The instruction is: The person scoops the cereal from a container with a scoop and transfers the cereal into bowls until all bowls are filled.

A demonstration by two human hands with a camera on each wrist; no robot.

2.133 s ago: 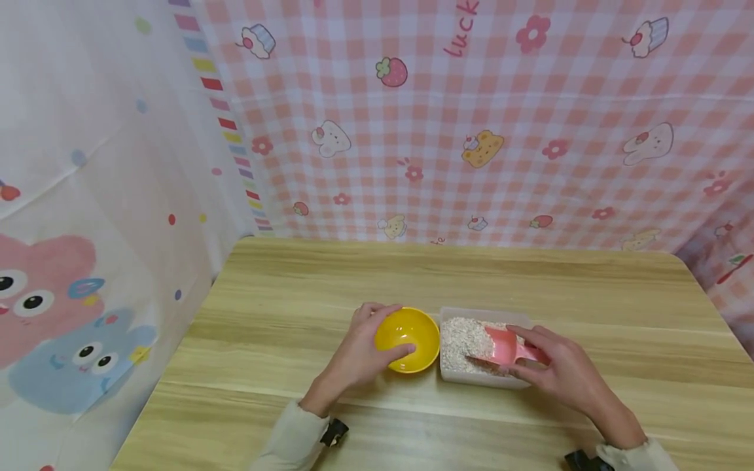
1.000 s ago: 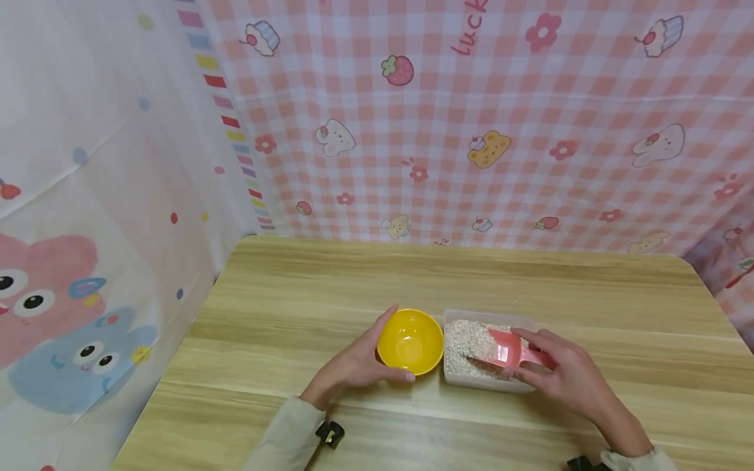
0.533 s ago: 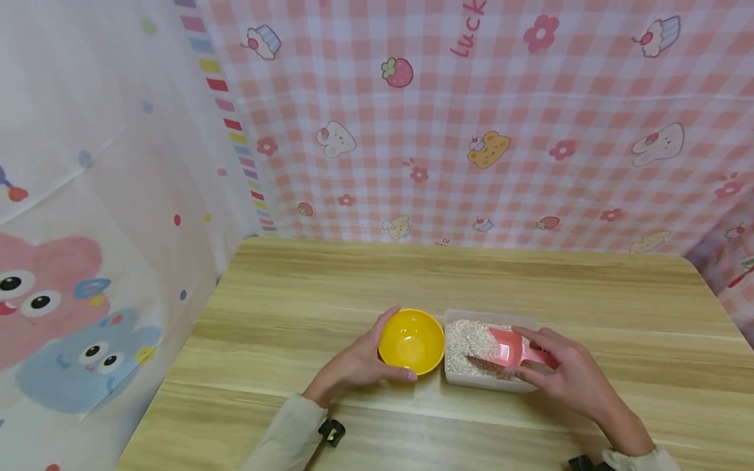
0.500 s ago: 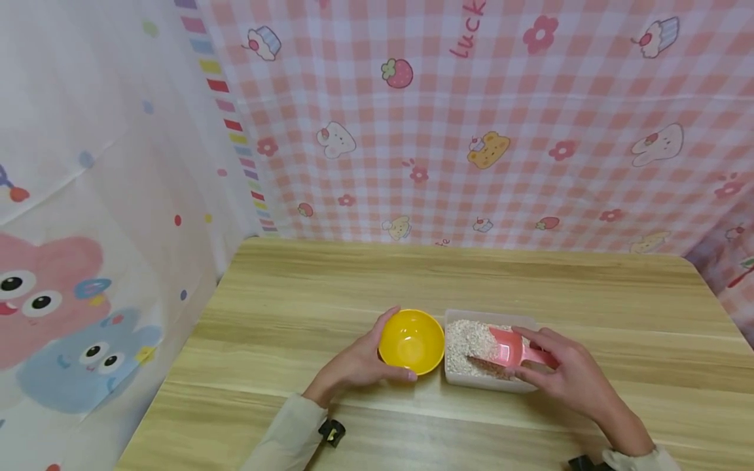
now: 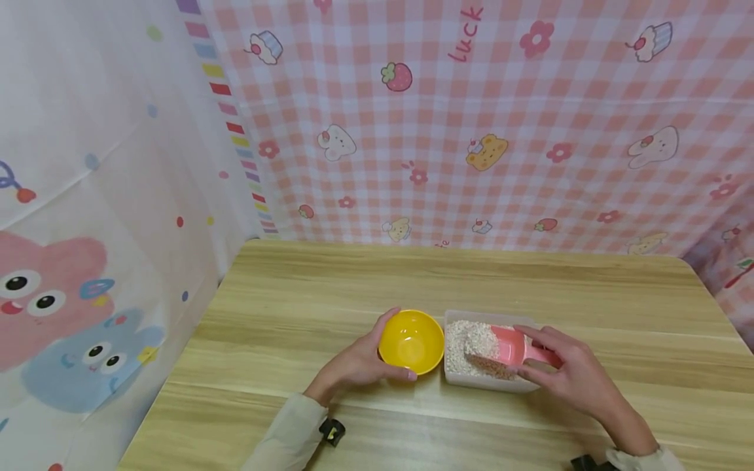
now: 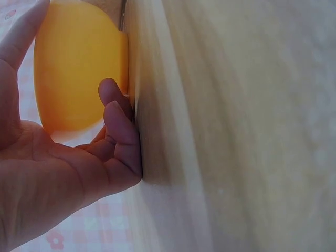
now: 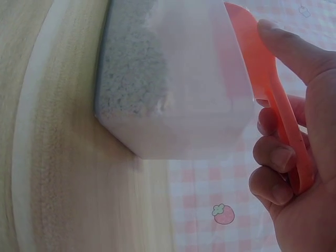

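Pink scoop (image 5: 508,347), pinched by right hand (image 5: 570,380), has been dug into oats in clear tub (image 5: 489,381); now loaded. Yellow bowl (image 5: 411,340), at tub's 9 o'clock, stays cupped by left hand (image 5: 354,364), empty.

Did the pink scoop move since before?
Yes. The scoop has pushed left, deeper into the grain in the box, toward the yellow bowl; grain is now heaped at its front.

Wooden table (image 5: 471,281); pink checked cloth (image 5: 501,118) behind, seemingly cartoon-printed.
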